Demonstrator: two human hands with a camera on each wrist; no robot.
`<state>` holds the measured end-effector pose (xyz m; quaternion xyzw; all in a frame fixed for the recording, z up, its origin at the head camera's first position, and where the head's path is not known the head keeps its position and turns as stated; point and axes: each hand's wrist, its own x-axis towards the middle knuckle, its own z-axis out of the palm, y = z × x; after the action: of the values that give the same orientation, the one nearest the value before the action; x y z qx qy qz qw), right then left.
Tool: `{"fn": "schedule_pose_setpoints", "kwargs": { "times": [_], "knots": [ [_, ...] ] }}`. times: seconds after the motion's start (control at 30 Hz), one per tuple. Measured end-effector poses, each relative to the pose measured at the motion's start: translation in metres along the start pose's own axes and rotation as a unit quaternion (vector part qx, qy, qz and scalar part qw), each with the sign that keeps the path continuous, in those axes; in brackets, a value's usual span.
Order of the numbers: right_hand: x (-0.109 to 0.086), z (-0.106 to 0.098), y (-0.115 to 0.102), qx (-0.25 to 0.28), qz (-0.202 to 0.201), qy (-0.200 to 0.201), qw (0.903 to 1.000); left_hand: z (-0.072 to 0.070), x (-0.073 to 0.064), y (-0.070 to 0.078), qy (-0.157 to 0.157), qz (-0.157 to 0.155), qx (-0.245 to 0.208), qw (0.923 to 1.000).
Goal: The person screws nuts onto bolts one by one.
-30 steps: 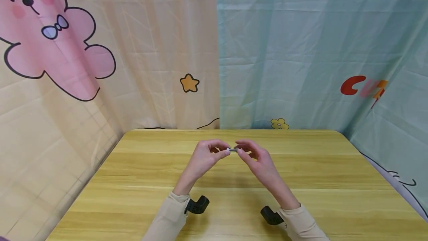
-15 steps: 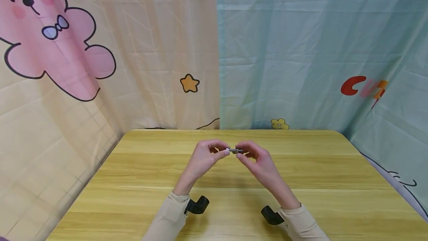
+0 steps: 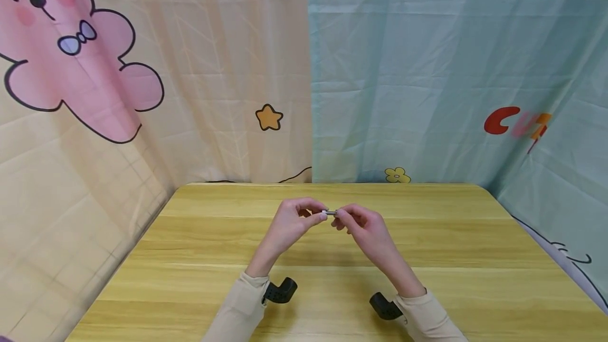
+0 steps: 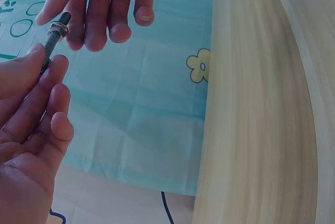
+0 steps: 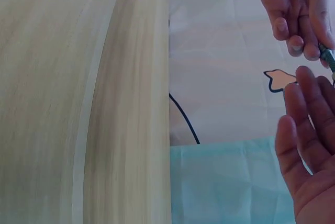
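Note:
My left hand (image 3: 293,224) pinches one end of a small metal bolt (image 3: 330,212) between thumb and forefinger, above the table. Seen from the left wrist, the bolt's threaded shank (image 4: 51,46) slants up from that pinch and carries a metal nut (image 4: 57,29) near its free end. Around the free end is my right hand (image 3: 368,227), its fingers extended and the thumb on the other side. A small gap shows there between thumb and nut. In the right wrist view, the bolt is cut off by the frame's edge.
Both hands are over a wood-grain table (image 3: 199,257). Behind it hang a beige curtain (image 3: 214,94) and a light blue curtain (image 3: 404,88), both with printed figures. Each wrist wears a black camera mount (image 3: 281,291).
The left hand keeps its grip and stays put. The right thumb and fingers have shifted against each other at the nut end: the thumb has risen, the fingers have dropped below.

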<state>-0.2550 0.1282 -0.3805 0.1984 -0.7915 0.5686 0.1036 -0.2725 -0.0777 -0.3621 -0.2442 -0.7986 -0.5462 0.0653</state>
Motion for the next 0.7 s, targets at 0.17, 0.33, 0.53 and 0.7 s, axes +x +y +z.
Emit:
{"fn": "schedule_pose_setpoints", "kwargs": {
  "times": [0.17,0.33,0.53,0.7],
  "knots": [
    [0.0020,-0.0019,-0.0006,-0.013,-0.025,-0.008,0.9996,-0.0010,-0.0005,0.0000,0.002,0.000,0.000,1.0000],
    [0.0028,-0.0029,-0.0007,-0.010,-0.060,-0.018,0.9980,-0.0020,-0.0010,0.0006,0.004,0.000,0.000,1.0000],
    [0.0019,-0.0032,-0.0004,0.000,-0.050,-0.023,0.9985,-0.0020,-0.0004,0.0010,0.002,0.001,-0.001,1.0000],
    [0.0004,-0.0030,-0.0005,0.004,-0.031,-0.024,0.9992,-0.0005,0.0004,0.0011,0.003,0.004,-0.004,1.0000]
  ]
}}
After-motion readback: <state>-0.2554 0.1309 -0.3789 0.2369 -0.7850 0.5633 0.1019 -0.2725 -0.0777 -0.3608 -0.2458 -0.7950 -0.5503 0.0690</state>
